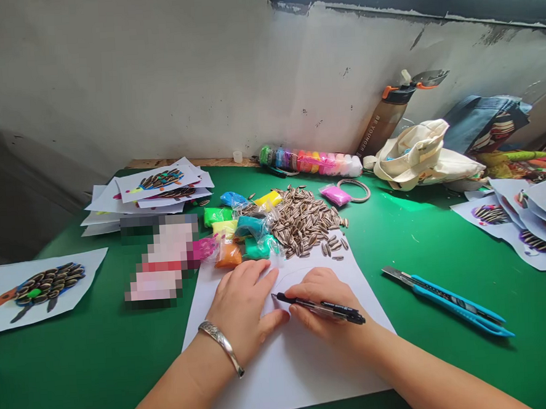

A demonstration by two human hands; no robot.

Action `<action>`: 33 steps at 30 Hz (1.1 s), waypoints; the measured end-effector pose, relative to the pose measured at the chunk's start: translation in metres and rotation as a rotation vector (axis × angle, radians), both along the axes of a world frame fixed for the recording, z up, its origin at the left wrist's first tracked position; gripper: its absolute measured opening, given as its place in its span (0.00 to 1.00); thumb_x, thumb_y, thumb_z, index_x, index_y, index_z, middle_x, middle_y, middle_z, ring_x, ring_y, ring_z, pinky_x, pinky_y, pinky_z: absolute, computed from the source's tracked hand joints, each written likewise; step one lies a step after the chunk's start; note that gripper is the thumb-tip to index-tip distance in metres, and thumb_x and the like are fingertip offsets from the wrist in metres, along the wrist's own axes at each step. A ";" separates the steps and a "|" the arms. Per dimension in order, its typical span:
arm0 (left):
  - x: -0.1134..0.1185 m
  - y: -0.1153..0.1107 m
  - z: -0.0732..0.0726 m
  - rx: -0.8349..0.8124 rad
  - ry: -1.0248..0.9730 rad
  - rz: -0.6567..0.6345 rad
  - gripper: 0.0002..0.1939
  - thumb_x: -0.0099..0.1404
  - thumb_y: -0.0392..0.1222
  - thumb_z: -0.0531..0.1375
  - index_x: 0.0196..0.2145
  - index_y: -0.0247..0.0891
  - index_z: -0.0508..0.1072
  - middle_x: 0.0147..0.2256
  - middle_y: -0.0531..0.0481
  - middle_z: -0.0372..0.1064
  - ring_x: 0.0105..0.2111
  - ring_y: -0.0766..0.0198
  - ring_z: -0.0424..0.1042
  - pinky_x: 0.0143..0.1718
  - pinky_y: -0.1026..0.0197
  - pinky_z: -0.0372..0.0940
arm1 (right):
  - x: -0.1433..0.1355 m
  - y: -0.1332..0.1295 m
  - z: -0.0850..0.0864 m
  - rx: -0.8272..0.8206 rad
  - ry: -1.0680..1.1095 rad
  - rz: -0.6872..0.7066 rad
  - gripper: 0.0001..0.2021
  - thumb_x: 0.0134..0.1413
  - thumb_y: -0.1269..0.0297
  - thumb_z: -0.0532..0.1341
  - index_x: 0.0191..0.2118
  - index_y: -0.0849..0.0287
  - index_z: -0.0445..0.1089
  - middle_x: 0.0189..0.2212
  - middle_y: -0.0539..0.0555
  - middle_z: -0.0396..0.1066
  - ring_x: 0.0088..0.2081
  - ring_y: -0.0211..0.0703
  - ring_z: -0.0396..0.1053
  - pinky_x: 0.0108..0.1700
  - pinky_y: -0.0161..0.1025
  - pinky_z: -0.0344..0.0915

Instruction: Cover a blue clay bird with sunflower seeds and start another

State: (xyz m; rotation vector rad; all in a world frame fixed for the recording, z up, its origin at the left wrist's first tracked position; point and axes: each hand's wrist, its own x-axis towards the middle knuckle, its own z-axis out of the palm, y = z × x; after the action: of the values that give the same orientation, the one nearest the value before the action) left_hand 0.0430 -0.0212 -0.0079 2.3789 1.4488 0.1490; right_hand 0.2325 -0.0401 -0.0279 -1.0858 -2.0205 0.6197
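Note:
A sheet of white paper (306, 375) lies on the green table in front of me. My left hand (244, 305) rests on it, fingers stretched out and thumb apart. In my right hand (325, 294) is a black pen (323, 308), gripped between thumb and fingers with its tip at the paper. A faint curved line shows on the sheet above the pen. Just beyond the hands sit a heap of striped sunflower seeds (304, 218) and several small bags of coloured clay (256, 227), partly over the paper's top edge.
A blue utility knife (450, 301) lies at right. Seed pictures stand stacked at back left (147, 193) and right (527, 213); one bird picture (47, 289) lies at left. Along the wall are a tube of clay (310, 161), a bottle (383, 117) and a cloth bag (418, 158).

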 end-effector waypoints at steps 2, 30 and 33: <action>0.000 0.000 0.000 0.002 0.003 -0.004 0.26 0.57 0.45 0.60 0.54 0.41 0.67 0.58 0.44 0.61 0.58 0.48 0.57 0.56 0.43 0.56 | 0.000 0.000 -0.001 0.000 -0.004 0.011 0.04 0.53 0.68 0.61 0.35 0.53 0.72 0.25 0.48 0.73 0.30 0.39 0.68 0.39 0.40 0.59; 0.000 -0.001 0.003 -0.030 0.031 0.000 0.28 0.57 0.51 0.60 0.55 0.42 0.67 0.59 0.45 0.59 0.58 0.49 0.56 0.56 0.44 0.56 | 0.021 0.004 0.012 -0.199 0.154 -0.059 0.07 0.52 0.67 0.62 0.38 0.55 0.74 0.31 0.53 0.74 0.34 0.43 0.69 0.39 0.41 0.61; 0.000 0.000 0.003 -0.018 0.029 -0.001 0.28 0.58 0.52 0.60 0.55 0.42 0.66 0.58 0.45 0.60 0.57 0.48 0.56 0.56 0.44 0.56 | 0.036 0.008 0.012 -0.380 0.367 -0.294 0.06 0.51 0.62 0.64 0.36 0.54 0.75 0.33 0.52 0.73 0.36 0.43 0.68 0.38 0.39 0.62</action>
State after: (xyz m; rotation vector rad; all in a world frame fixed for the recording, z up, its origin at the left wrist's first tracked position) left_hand 0.0434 -0.0215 -0.0048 2.3766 1.4560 0.1008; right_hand 0.2681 -0.0317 -0.0162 -1.3452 -1.4286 0.9890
